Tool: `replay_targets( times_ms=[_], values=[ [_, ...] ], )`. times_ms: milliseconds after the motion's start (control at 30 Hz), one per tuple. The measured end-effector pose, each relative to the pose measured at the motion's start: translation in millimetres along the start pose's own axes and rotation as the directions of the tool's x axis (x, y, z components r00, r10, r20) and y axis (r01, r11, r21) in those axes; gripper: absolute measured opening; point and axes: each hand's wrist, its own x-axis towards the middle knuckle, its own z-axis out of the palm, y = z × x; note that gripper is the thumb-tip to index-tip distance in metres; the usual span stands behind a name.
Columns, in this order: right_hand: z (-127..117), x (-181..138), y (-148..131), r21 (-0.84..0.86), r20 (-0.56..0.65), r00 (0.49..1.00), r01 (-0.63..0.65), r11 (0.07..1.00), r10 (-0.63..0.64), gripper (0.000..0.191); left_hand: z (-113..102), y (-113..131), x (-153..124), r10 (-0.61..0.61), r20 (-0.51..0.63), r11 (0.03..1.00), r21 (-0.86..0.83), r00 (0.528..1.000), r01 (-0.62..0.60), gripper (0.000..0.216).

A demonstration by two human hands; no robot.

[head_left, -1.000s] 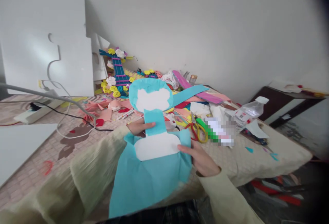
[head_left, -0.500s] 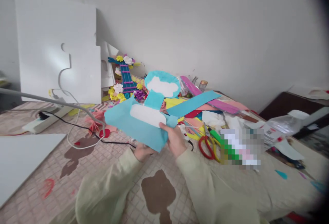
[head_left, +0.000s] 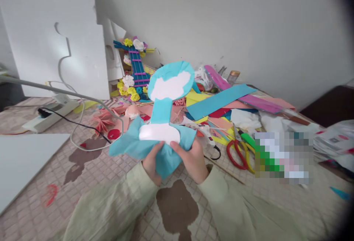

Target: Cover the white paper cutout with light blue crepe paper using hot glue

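Observation:
Both hands hold a light-blue and white craft piece [head_left: 161, 112] above the table. Its rounded top [head_left: 171, 84] has a blue border folded around a white middle, and a blue neck joins it to a white oblong base [head_left: 159, 133]. Loose blue paper [head_left: 166, 160], creased, spreads from under that base. My left hand [head_left: 151, 163] grips the near edge with its thumb on the blue paper just below the base. My right hand [head_left: 194, 160] pinches the right side, thumb tip at the base's lower edge. The fingers beneath are mostly hidden.
Red- and yellow-handled scissors [head_left: 239, 154] lie right of my hands, near a glue gun [head_left: 204, 128]. Behind are paper strips [head_left: 221, 102] and a flower-trimmed blue craft guitar neck [head_left: 137, 67]. Left are a power strip [head_left: 51, 115], cables and white boards [head_left: 52, 49].
My left thumb has come up onto the front of the blue paper. The paper is now crumpled below the base, and the piece has tilted more upright. The view has shifted slightly.

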Motion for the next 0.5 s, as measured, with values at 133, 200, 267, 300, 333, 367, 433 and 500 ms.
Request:
replay_targets(
  times_ms=[133,200,267,300,333,367,433,500],
  values=[
    [-1.7,-4.2,3.5,0.136,0.097,0.995,0.008,0.991,-0.021,0.033,0.9,1.2,-1.9,0.022,-0.005,0.999,-0.039,1.0,-0.022,0.042],
    [-4.4,-3.8,12.6,0.2,0.089,0.995,0.018,0.98,-0.036,0.036,1.4,1.9,-2.5,0.074,0.002,0.996,-0.056,0.997,-0.074,0.048],
    [-7.2,-3.2,23.8,0.209,0.045,0.999,0.002,0.978,-0.012,0.037,1.5,1.8,-2.6,0.123,-0.016,0.991,-0.044,0.992,-0.123,0.052],
    [-8.3,-2.9,28.9,0.194,0.022,1.0,-0.002,0.981,-0.002,0.037,1.2,1.4,-2.5,0.143,-0.028,0.989,-0.033,0.989,-0.144,0.055],
    [-9.2,-2.6,33.0,0.174,0.009,1.0,-0.005,0.985,0.004,0.038,0.8,0.6,-2.3,0.162,-0.043,0.986,-0.022,0.986,-0.163,0.058],
    [-9.7,-2.1,35.8,0.155,0.006,1.0,-0.005,0.988,0.004,0.039,0.2,-0.4,-2.0,0.179,-0.054,0.984,-0.013,0.982,-0.18,0.061],
    [-9.6,-0.5,37.1,0.136,0.034,0.999,0.011,0.991,-0.016,0.044,-1.1,-2.8,-1.3,0.215,-0.064,0.976,0.001,0.974,-0.216,0.069],
    [-9.0,1.6,33.3,0.137,0.084,0.995,0.048,0.989,-0.06,0.048,-2.1,-5.1,-1.1,0.262,-0.058,0.965,0.004,0.963,-0.262,0.076]
  ],
)
